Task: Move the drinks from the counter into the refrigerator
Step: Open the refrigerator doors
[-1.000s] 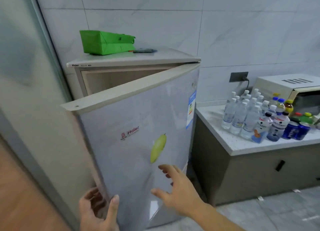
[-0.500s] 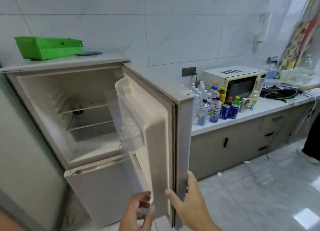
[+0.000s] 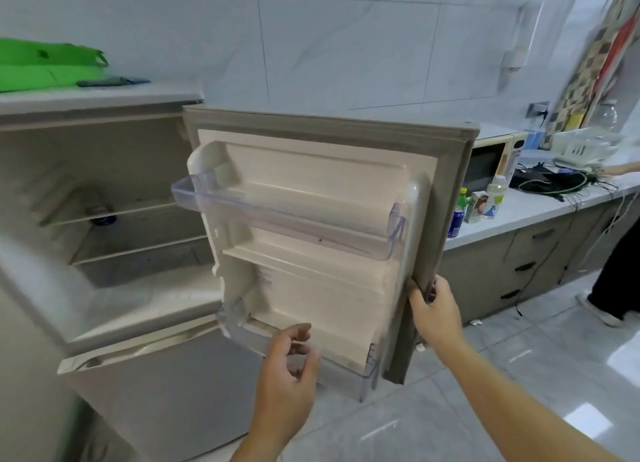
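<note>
Right hand (image 3: 434, 311) grips open door (image 3: 311, 198) edge.

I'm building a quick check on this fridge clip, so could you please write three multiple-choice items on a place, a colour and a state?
1. Where does the right hand grip?
A. the outer edge of the refrigerator door
B. the upper door shelf
C. the microwave

2. What colour is the bag on top of the refrigerator?
A. red
B. green
C. white

3. What is the state of the left hand?
A. holding a bottle
B. pressed flat on the floor
C. loosely curled, holding nothing

Answers:
1 A, its fingers wrap around the door's edge.
2 B, it shows bright green.
3 C, nothing lies between its fingers.
</note>
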A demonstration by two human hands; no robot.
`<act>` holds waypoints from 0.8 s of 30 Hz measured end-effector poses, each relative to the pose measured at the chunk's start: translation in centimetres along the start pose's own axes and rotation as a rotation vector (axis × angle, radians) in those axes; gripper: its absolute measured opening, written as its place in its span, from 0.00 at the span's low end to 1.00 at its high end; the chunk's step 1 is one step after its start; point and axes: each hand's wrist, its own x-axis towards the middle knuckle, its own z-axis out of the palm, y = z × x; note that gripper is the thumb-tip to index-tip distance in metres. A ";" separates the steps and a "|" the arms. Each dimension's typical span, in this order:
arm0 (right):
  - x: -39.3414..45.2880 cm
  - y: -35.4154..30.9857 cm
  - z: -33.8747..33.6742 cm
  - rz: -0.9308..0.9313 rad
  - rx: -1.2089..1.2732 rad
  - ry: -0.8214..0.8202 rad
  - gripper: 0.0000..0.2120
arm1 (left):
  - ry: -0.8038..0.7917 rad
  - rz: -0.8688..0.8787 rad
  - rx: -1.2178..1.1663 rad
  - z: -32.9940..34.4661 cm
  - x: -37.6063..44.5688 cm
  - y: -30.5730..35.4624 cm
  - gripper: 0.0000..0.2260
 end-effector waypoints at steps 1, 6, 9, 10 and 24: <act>1.6 -0.1 -0.2 0.004 -0.003 -0.014 0.09 | 0.003 0.003 -0.010 1.3 1.4 0.0 0.18; 9.6 -0.6 -0.8 0.018 -0.036 -0.090 0.04 | -0.074 0.053 0.057 7.3 7.5 -0.6 0.18; 14.0 -0.9 -0.6 0.035 -0.037 -0.148 0.06 | -0.160 0.082 0.162 10.7 10.0 -1.2 0.16; 15.4 -0.9 -0.5 0.041 -0.041 -0.165 0.07 | -0.187 0.074 0.185 11.7 10.6 -1.4 0.16; 30.1 -0.3 2.3 -0.094 -0.061 -0.363 0.14 | -0.096 -0.071 0.326 23.2 17.3 -2.0 0.14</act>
